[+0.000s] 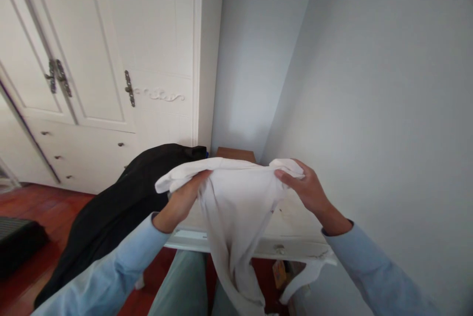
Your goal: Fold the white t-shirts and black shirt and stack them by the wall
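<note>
A white garment [232,207] hangs in front of me, stretched between both hands and drooping down over my lap. My left hand [183,200] is closed on its upper left edge, and my right hand [308,188] pinches its upper right edge. Both arms wear light blue sleeves. A black garment [111,212] lies draped to the left, just beyond my left hand. Below the cloth is a white table edge [295,249].
A white wardrobe [111,60] with dark metal handles and small drawers stands at the left. A plain pale wall [388,109] runs close along the right. A brown wooden piece [236,153] sits in the corner. The floor [40,203] is reddish wood, with a dark object [18,242] at far left.
</note>
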Demonstrator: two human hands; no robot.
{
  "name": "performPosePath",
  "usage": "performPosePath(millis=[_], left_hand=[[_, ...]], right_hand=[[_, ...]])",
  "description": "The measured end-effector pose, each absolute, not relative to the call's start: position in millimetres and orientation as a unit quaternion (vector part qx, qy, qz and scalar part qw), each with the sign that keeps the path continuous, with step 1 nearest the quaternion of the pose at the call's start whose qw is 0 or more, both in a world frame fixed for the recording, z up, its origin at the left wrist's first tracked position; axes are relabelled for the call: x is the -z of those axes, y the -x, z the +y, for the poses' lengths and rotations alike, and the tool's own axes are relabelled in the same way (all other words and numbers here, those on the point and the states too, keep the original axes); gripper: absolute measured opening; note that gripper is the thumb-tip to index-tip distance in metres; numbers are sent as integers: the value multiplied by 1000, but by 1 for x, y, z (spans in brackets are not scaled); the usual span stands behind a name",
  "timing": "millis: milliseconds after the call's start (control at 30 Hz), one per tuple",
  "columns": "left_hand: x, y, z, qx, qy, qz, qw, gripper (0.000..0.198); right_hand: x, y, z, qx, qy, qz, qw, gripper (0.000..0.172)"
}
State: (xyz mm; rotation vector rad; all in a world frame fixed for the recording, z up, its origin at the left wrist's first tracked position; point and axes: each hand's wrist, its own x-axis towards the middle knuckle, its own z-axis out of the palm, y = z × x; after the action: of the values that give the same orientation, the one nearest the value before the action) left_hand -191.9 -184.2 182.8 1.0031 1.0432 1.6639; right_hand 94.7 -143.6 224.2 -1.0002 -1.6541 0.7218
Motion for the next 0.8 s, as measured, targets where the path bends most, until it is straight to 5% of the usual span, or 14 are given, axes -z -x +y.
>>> performPosePath(millis=[233,467,667,800], left_hand=[[-222,201,-199,-737,-313,375,468,25],[-257,205,-210,-804,-274,346,399,22],[-280,220,-210,-821,-268,323,386,17],[-283,241,-206,-834,-225,367,345,16]], right_hand=[[-195,-114,-142,-419,364,-691,463,60],[-179,-114,-150,-417,401,-706,408,48],[-187,-144,-146,-379,414,-759,329,86],[-205,-178,-146,-435,421,-786,125,46]])
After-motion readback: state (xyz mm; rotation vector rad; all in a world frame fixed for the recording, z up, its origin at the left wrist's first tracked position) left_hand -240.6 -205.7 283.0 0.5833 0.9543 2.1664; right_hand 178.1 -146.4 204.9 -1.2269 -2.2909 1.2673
